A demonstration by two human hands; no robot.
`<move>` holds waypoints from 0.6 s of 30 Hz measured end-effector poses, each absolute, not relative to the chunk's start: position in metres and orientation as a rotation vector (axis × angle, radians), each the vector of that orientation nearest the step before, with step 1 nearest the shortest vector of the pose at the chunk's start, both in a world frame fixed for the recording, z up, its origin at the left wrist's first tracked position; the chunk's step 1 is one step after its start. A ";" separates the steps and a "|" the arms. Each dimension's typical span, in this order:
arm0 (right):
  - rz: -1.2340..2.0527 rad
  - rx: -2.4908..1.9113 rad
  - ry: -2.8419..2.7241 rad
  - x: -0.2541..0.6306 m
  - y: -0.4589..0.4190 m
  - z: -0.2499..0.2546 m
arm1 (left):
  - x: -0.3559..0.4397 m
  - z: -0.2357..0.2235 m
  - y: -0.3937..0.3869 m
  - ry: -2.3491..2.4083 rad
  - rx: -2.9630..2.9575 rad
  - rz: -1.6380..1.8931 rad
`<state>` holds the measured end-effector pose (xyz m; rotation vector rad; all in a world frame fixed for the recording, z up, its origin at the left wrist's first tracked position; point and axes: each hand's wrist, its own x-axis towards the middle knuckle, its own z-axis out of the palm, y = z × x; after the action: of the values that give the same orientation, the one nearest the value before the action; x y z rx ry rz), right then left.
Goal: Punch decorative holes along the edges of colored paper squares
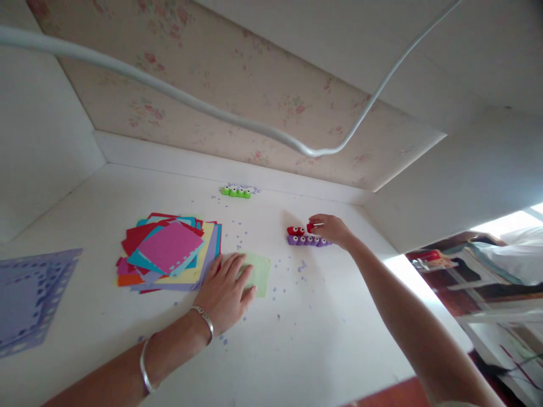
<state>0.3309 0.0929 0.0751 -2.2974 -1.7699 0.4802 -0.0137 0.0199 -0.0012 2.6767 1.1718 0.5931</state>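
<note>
My left hand [227, 291] lies flat with its fingers spread on a light green paper sheet [261, 274], beside a stack of coloured paper [169, 249]. The thumb and fingers of my right hand [333, 229] are closed on a small red piece [311, 228], partly hidden by the fingers. Two more small red pieces with round white eyes [296, 230] stand just left of it. In front of them runs a row of purple eyed pieces [302, 241], its right end partly covered by my right hand. Farther back sits a row of green eyed pieces [236, 193].
Purple sheets with holes along their edges [38, 299] lie at the far left. Tiny purple paper dots [301, 270] are scattered over the white table [305, 339]. A white cable [237, 121] hangs across the view before the floral back panel [254, 73].
</note>
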 end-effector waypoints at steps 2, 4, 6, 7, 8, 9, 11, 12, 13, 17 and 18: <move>0.468 -2.323 -1.817 0.334 0.101 0.067 | -0.014 -0.001 0.020 1.174 2.681 0.576; 0.459 -2.337 -1.873 0.335 0.105 0.061 | -0.014 -0.001 0.020 1.181 2.674 0.572; 0.467 -2.334 -1.930 0.334 0.107 0.059 | -0.014 -0.002 0.020 1.188 2.665 0.566; 0.473 -2.329 -1.956 0.334 0.109 0.060 | -0.014 -0.002 0.020 1.190 2.662 0.561; 0.473 -2.323 -1.980 0.334 0.111 0.061 | -0.014 -0.001 0.020 1.191 2.660 0.556; 0.465 -2.318 -1.999 0.334 0.114 0.064 | -0.015 -0.001 0.020 1.189 2.657 0.551; 0.412 -2.310 -2.021 0.332 0.121 0.069 | -0.015 0.000 0.019 1.185 2.648 0.546; 0.370 -2.303 -2.024 0.328 0.125 0.071 | -0.015 0.001 0.019 1.183 2.644 0.547; 0.329 -2.290 -2.026 0.323 0.129 0.072 | -0.015 0.002 0.019 1.181 2.640 0.548; 0.287 -2.159 -2.102 0.282 0.150 0.065 | -0.015 0.004 0.019 1.198 2.619 0.562; 0.291 -2.107 -2.141 0.267 0.156 0.060 | -0.015 0.005 0.019 1.205 2.613 0.562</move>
<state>0.2673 0.1563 0.0600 -2.1066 -2.1413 0.2908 -0.0153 0.0190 0.0050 2.6128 1.2051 0.5624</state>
